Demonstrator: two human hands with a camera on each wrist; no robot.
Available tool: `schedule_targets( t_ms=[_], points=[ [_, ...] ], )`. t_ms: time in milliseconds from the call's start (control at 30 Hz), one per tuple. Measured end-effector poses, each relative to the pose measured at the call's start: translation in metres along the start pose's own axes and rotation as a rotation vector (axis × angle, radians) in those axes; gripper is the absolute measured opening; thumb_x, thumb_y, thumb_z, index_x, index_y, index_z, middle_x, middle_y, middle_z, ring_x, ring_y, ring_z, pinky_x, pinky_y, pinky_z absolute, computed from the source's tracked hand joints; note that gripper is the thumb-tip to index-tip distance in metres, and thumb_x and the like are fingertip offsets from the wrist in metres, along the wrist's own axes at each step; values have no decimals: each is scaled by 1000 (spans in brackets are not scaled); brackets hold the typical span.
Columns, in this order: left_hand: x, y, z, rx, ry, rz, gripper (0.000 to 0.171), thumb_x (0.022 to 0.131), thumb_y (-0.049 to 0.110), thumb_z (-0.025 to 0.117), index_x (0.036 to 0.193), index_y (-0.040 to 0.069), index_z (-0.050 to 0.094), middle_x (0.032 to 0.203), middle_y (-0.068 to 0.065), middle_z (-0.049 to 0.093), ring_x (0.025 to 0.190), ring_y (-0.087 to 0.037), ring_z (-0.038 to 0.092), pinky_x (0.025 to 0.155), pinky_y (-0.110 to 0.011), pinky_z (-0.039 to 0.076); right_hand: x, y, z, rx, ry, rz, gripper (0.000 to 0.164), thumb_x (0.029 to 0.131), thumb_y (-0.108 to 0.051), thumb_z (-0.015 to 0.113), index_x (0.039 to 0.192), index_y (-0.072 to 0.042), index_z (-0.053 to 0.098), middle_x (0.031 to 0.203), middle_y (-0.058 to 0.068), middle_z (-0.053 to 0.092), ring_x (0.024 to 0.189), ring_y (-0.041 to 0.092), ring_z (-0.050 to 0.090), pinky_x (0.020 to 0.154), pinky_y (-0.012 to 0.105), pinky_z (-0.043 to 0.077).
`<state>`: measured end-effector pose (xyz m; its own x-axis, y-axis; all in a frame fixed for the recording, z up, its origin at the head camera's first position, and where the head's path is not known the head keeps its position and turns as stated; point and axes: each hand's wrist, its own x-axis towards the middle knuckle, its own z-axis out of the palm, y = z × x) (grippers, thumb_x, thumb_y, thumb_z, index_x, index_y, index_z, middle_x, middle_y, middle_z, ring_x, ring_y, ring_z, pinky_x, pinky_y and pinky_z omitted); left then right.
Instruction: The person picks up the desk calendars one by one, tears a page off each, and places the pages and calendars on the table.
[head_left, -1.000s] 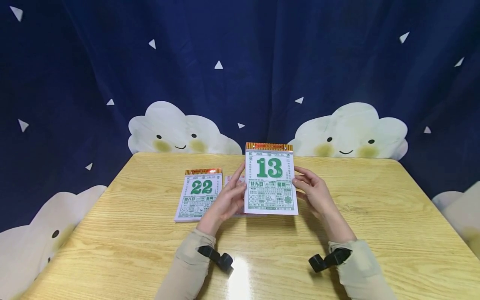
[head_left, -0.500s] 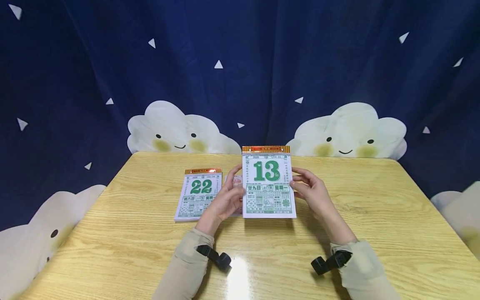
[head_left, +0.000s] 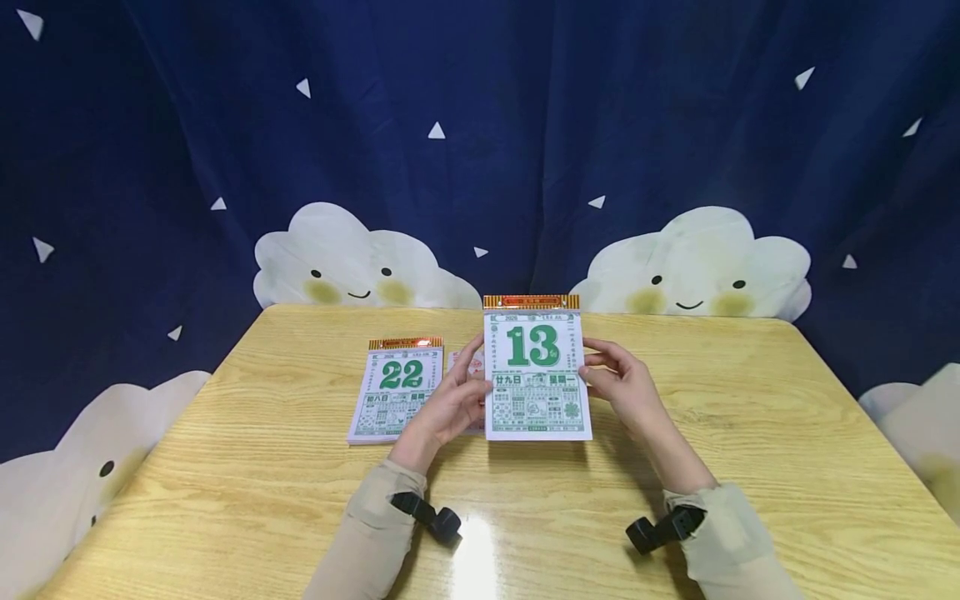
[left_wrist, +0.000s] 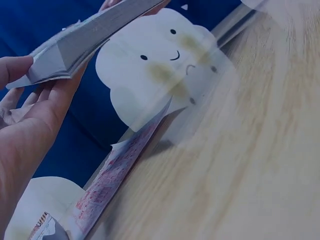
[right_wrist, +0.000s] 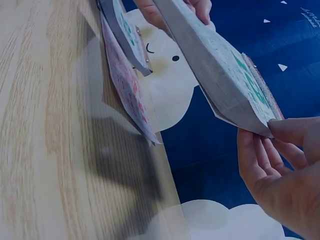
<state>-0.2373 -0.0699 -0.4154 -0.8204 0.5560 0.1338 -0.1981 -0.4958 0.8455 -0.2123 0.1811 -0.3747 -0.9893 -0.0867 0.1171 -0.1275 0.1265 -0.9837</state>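
Note:
Both hands hold up a thick tear-off calendar (head_left: 536, 375) showing a green 13 under a red and gold header strip. My left hand (head_left: 450, 404) pinches its left edge, thumb on the front and fingers behind. On the opposite edge my right hand (head_left: 626, 387) grips it the same way. In the right wrist view the calendar (right_wrist: 220, 65) is raised over the table, its page block seen from the side. A second calendar (head_left: 397, 392) with a green 22 lies to the left. Beneath the raised one is a sheet with red print (left_wrist: 107, 185), its corners curling up.
The wooden table (head_left: 262, 500) carries these things and reflects a bright light spot near its front. A dark blue curtain (head_left: 517, 125) with white triangles and smiling clouds hangs behind it. Black wrist cameras sit on both sleeves (head_left: 375, 517).
The held calendar has come down slightly and a little to the left, both hands keeping their hold. The calendar showing 22 has stayed in place.

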Motion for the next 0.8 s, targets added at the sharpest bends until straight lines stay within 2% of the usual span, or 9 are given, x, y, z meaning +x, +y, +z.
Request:
schedule_targets(
  t_ms=[200,300,333,400,500,567,633,733,800],
  points=[
    [-1,3,-4,125,-4,6,76,87,-12,37,145,31,13,103,-3,66,84,-19,65,74,-37,53,-1,-1,0,-8,-3,-25,47,87,-1,55,131,2,42,98,7,56,79,4,63,71,27,55],
    [-2,4,-5,149,-4,11,75,87,-12,37,146,29,14,101,-3,67,81,-20,66,70,-36,54,-2,-2,-1,-15,-4,-20,47,87,0,54,132,2,42,101,11,56,79,4,62,71,26,55],
    [-3,4,-5,144,-3,13,75,86,-12,37,146,28,14,101,-3,67,81,-20,66,69,-35,54,-2,-1,-1,-29,-6,-17,47,87,-1,55,132,2,42,103,14,56,80,4,62,72,26,54],
    [-3,3,-5,125,-3,15,75,86,-12,38,146,27,14,101,-3,67,80,-19,66,68,-34,54,-2,-2,-1,-129,1,-43,47,87,-4,56,132,0,43,107,17,55,86,11,62,73,26,54],
    [-4,3,-6,99,-3,20,75,85,-12,38,146,26,15,102,-4,67,80,-19,66,68,-33,53,-4,-4,0,-415,31,-232,48,84,-6,61,129,-1,47,114,18,53,97,22,57,81,33,51],
    [-4,3,-6,84,-7,21,75,85,-12,37,146,26,15,103,-4,67,81,-19,66,69,-34,53,-6,-7,1,-658,60,-423,46,81,-7,65,124,-3,52,115,14,54,104,29,53,87,39,46],
    [-4,3,-6,76,-8,21,75,85,-12,37,146,26,15,103,-4,66,83,-20,65,70,-34,53,-8,-11,2,-829,45,-624,42,78,-10,68,118,-5,58,114,11,55,105,28,51,91,43,41],
    [-5,3,-6,64,-6,23,76,85,-11,38,146,26,14,104,-4,66,86,-20,65,72,-34,53,-14,-16,8,-961,-89,-824,34,76,-19,71,108,-12,64,108,4,59,103,23,52,92,41,38],
    [-5,3,-6,57,-8,26,76,85,-10,39,146,26,13,105,-5,66,87,-20,65,73,-34,53,-18,-18,13,-998,-196,-896,31,75,-28,71,104,-16,66,104,-1,61,99,19,54,89,38,40]
  ],
)
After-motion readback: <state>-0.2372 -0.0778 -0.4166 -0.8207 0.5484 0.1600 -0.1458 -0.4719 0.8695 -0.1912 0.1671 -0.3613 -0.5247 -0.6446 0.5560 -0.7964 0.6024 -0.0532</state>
